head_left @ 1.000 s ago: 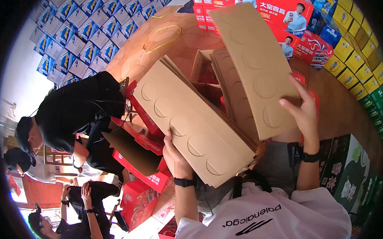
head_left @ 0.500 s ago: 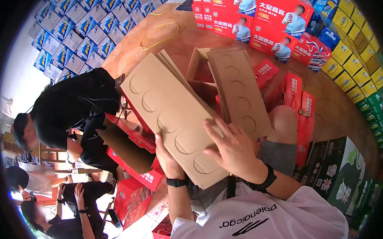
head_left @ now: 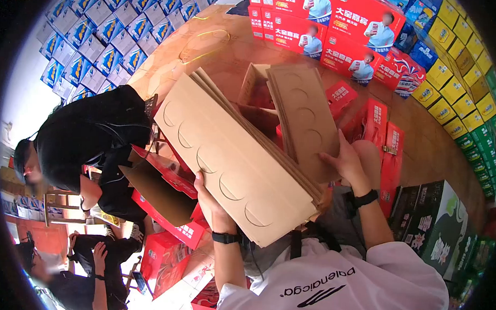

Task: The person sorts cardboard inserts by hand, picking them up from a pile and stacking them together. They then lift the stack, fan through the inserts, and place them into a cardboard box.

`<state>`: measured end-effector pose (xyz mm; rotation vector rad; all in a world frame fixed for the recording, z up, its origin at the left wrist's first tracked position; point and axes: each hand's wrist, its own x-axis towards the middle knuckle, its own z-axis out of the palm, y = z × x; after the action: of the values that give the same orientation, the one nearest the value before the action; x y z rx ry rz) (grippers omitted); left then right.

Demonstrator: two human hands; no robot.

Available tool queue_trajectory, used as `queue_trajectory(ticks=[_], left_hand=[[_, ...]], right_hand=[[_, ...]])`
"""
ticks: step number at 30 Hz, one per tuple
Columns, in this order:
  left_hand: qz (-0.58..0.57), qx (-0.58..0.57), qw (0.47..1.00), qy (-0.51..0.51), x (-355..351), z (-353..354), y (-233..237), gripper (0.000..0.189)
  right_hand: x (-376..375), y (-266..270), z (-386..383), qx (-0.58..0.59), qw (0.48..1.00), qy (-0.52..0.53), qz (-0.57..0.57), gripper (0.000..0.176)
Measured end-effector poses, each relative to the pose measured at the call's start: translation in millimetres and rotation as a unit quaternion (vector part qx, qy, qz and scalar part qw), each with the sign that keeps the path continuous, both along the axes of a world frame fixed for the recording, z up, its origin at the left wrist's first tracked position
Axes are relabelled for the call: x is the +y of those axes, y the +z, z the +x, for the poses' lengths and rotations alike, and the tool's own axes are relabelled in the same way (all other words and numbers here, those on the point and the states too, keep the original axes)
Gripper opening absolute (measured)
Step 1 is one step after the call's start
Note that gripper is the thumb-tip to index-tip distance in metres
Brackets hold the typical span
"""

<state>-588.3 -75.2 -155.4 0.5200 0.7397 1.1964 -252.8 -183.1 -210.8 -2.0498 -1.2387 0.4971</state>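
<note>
Cartons ring the tiled floor (head_left: 230,46): blue-and-white cartons (head_left: 111,58) at eleven o'clock, red cartons (head_left: 358,22) at one, yellow cartons (head_left: 440,34) at two and green cartons (head_left: 485,146) at three. A dark carton (head_left: 411,217) sits near your side at four. One co-worker (head_left: 96,122) bends forward at nine to ten, and another co-worker (head_left: 80,286) sits at eight.

Your left hand (head_left: 208,203) clasps the near part of the large cardboard stack (head_left: 226,161), which slants from eleven toward five across your front. Your thumb lies over the long edge with the fingers tucked below, probably to bear the weight and keep the sheets together; their edges fan slightly at the upper end. The row of curved cuts faces up at you.

Your right hand (head_left: 346,162) is at the narrower cardboard stack (head_left: 306,112), just to the right of the large one. Its thumb rests on the face and its fingers lie by the outer edge, a placing that seems to steady the near end. I cannot tell whether that grip is pressed closed. Past both stacks, toward twelve, is an open box (head_left: 256,81); an open red carton (head_left: 167,182) tilts at nine, its brown lining showing.
</note>
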Motion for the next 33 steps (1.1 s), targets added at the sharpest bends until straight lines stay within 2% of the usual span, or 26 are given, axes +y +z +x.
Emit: queue_trajectory(ticks=[3, 6, 9, 10, 11, 12, 14, 16, 17, 19, 20, 21, 23, 24, 26, 27, 29, 30, 31, 33], left_hand=[[-0.004, 0.007, 1.000, 0.029, 2.2, 3.9, 0.6, 0.064], [0.005, 0.024, 0.999, 0.027, -0.3, 6.9, 3.9, 0.063], [-0.003, 0.033, 0.999, 0.005, 0.7, 4.1, 4.1, 0.066], [-0.004, 0.036, 0.999, -0.011, 0.9, 1.7, 2.6, 0.069], [-0.006, 0.039, 0.999, -0.026, 0.9, 0.5, 1.0, 0.072], [-0.006, 0.029, 1.000, -0.010, 1.5, 1.9, -0.3, 0.069], [-0.005, 0.009, 1.000, 0.025, 3.1, 5.0, -1.9, 0.065], [-0.002, 0.033, 0.999, -0.003, 2.7, 2.5, -2.2, 0.066], [0.000, 0.046, 0.999, -0.015, 2.7, 0.9, -2.0, 0.067], [-0.020, 0.079, 0.997, -0.009, 4.8, -1.0, -3.4, 0.065], [-0.031, 0.098, 0.995, -0.003, 4.6, -1.9, -2.9, 0.064], [-0.019, 0.123, 0.991, 0.045, 4.3, 5.9, 2.5, 0.064], [-0.025, 0.137, 0.990, -0.015, 6.4, -1.9, -2.4, 0.062], [-0.033, 0.118, 0.992, -0.013, 3.9, 2.2, 4.5, 0.063], [-0.026, 0.155, 0.987, -0.019, 0.9, 3.1, 13.9, 0.064], [-0.023, 0.157, 0.987, -0.018, -1.5, 6.1, 18.9, 0.065], [0.001, 0.325, 0.946, 0.013, -0.5, 4.5, 19.2, 0.063], [0.022, 0.294, 0.955, 0.042, -6.4, 11.3, 38.5, 0.065], [-0.007, 0.275, 0.961, 0.005, -5.9, 3.2, 37.0, 0.070], [-0.021, 0.209, 0.978, -0.008, -7.5, 1.0, 35.6, 0.076]], right_hand=[[-0.9, 11.5, -8.2, 0.015, 0.999, -0.008, 0.030, 0.094], [1.8, 1.7, -2.8, -0.108, 0.992, -0.015, 0.071, 0.092], [2.5, 2.8, 4.8, -0.178, 0.979, -0.031, 0.090, 0.088], [1.4, 30.4, -2.2, -0.165, 0.984, -0.054, 0.030, 0.086], [-0.4, 80.3, -17.1, -0.152, 0.985, -0.076, -0.029, 0.084], [-0.1, 107.6, -24.4, -0.137, 0.982, -0.098, -0.088, 0.082], [-1.7, 81.4, 0.1, -0.171, 0.981, -0.081, 0.037, 0.078], [-1.9, 73.3, 22.5, -0.186, 0.972, -0.067, 0.127, 0.077], [-4.7, 78.3, 23.8, -0.087, 0.982, -0.072, 0.150, 0.078], [-10.7, 127.4, 8.9, 0.117, 0.972, -0.072, 0.191, 0.081], [-12.5, 137.7, 3.0, 0.152, 0.963, -0.052, 0.219, 0.083], [-14.7, 149.6, -6.8, 0.068, 0.974, -0.020, 0.217, 0.082], [-17.0, 172.9, -36.5, -0.098, 0.970, 0.045, 0.218, 0.081], [-16.4, 182.6, -57.9, -0.126, 0.976, 0.064, 0.165, 0.080], [-10.6, 188.4, -99.4, -0.210, 0.969, 0.118, 0.048, 0.081], [-3.4, 162.1, -111.2, -0.238, 0.955, 0.149, 0.090, 0.083], [9.5, 134.7, -138.9, -0.196, 0.961, 0.168, 0.096, 0.084], [11.8, 135.1, -147.1, -0.202, 0.960, 0.172, 0.091, 0.084], [13.8, 136.4, -153.7, -0.208, 0.959, 0.174, 0.086, 0.083], [15.8, 135.2, -162.3, -0.209, 0.957, 0.183, 0.079, 0.083]])
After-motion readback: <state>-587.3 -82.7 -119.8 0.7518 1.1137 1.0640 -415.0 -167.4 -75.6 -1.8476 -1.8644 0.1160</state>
